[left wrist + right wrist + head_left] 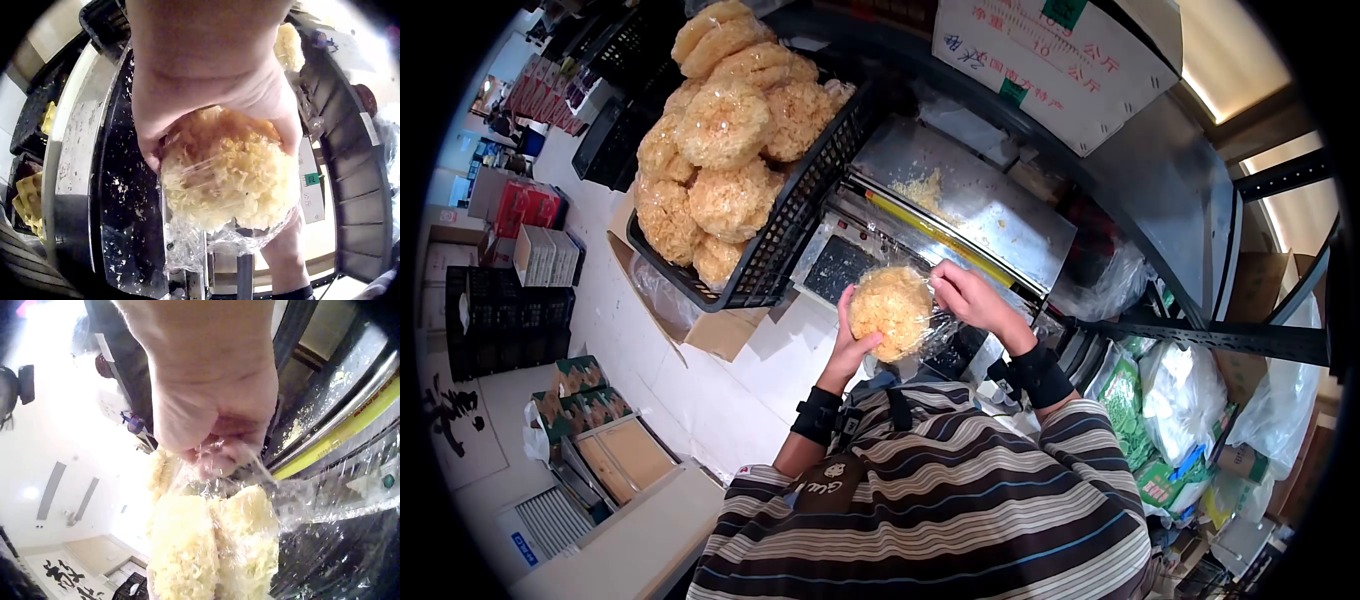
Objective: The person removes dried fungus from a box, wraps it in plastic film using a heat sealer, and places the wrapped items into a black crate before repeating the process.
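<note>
A round, frilly, pale-yellow bundle that looks like dried snow fungus (890, 312) is partly wrapped in clear cling film (187, 247). My left hand (852, 335) grips the bundle from the side, thumb over its near face and fingers around the far edge. At its right, my right hand (968, 297) pinches gathered film between thumb and fingers. In the right wrist view, the film stretches from those fingers (215, 459) down over two frilly lobes of the bundle. Below both hands is a film-wrapping machine (830, 262) with a dark plate and a yellow strip.
To the left, a black crate (750, 285) is heaped with wrapped bundles (725, 125). The machine's metal top (990, 215) has pale crumbs on it. A white printed carton (1050, 65) stands at the back. Plastic bags (1180, 390) lie at the right beside a black metal frame (1200, 335).
</note>
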